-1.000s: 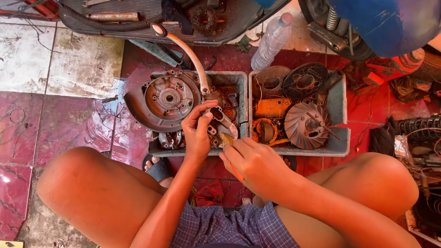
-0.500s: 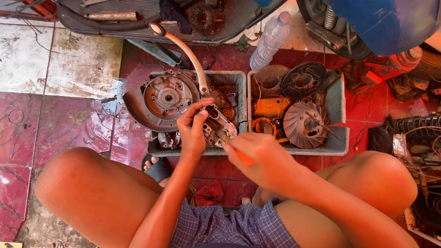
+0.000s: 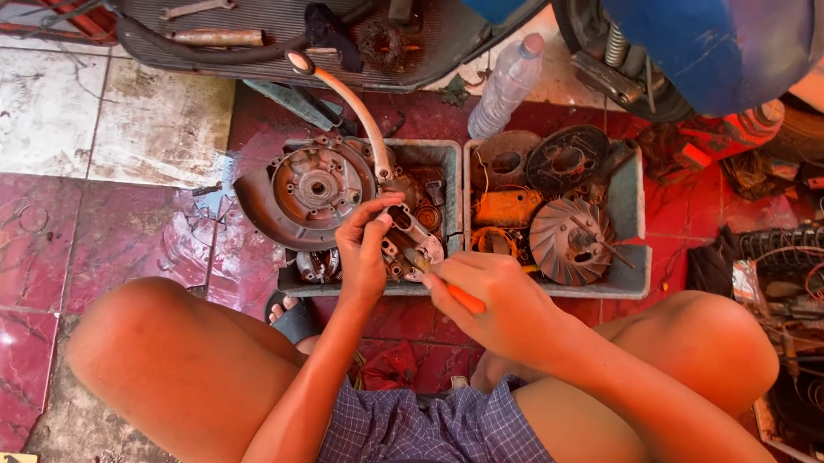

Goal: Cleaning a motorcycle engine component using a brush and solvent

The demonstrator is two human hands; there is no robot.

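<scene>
Seated person viewed from above, knees spread wide and bare, both forearms reaching forward between them. Left hand [image 3: 367, 248]: raised at mid-frame, wrist bent slightly, fingers curled and thumb opposed in a pinching hold. Right hand [image 3: 494, 298]: just beside the left, lower and nearer the body, fingers closed in a fist-like grasp, knuckles up. The right forearm crosses the right thigh; the left forearm runs straight up from the lap.
</scene>
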